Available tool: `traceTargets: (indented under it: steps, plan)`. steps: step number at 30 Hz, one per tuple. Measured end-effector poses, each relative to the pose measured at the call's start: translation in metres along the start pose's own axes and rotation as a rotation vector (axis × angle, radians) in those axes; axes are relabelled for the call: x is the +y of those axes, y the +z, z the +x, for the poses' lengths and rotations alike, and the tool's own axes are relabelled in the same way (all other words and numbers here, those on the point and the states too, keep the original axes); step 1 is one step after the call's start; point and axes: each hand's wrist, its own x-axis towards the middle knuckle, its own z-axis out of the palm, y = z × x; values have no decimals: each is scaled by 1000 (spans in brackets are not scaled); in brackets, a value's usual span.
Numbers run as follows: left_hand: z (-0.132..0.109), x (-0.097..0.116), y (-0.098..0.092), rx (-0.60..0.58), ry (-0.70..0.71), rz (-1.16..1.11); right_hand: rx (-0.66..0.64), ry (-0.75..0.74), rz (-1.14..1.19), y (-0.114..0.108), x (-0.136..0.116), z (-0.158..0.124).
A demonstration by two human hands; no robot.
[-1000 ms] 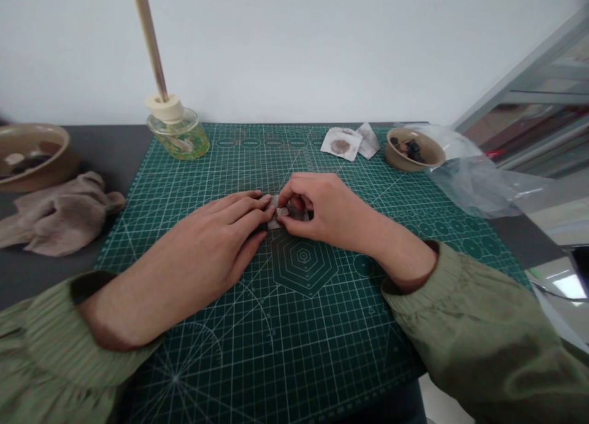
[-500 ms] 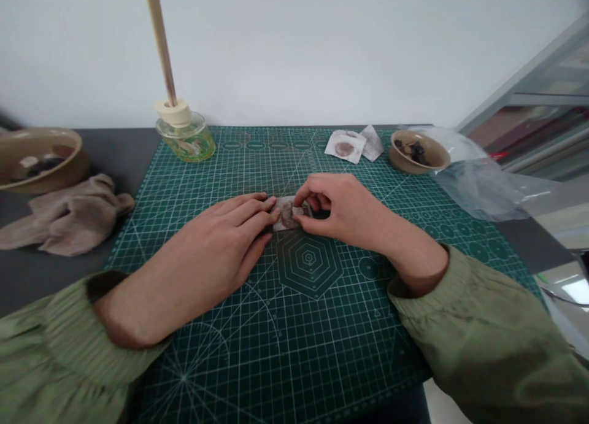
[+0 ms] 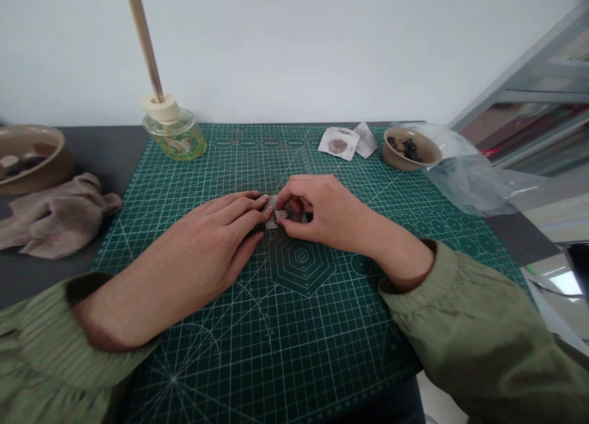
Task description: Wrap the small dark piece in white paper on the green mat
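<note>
Small folded paper packet lies near the middle of the green cutting mat, left hand open, fingertips against its near end to steady it, right hand pinching the other end between thumb and fingers.

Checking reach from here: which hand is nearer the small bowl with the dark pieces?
Right. The right hand is in front of and left of the small bowl; the left hand is farther left, beyond the right hand.
</note>
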Motion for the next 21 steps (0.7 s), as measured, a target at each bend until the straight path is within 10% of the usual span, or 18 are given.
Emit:
traceTargets:
  steps: [21]
  plan:
    - [-2,-3,-1,-12,-22,-43,0,73,13,-5,1,1]
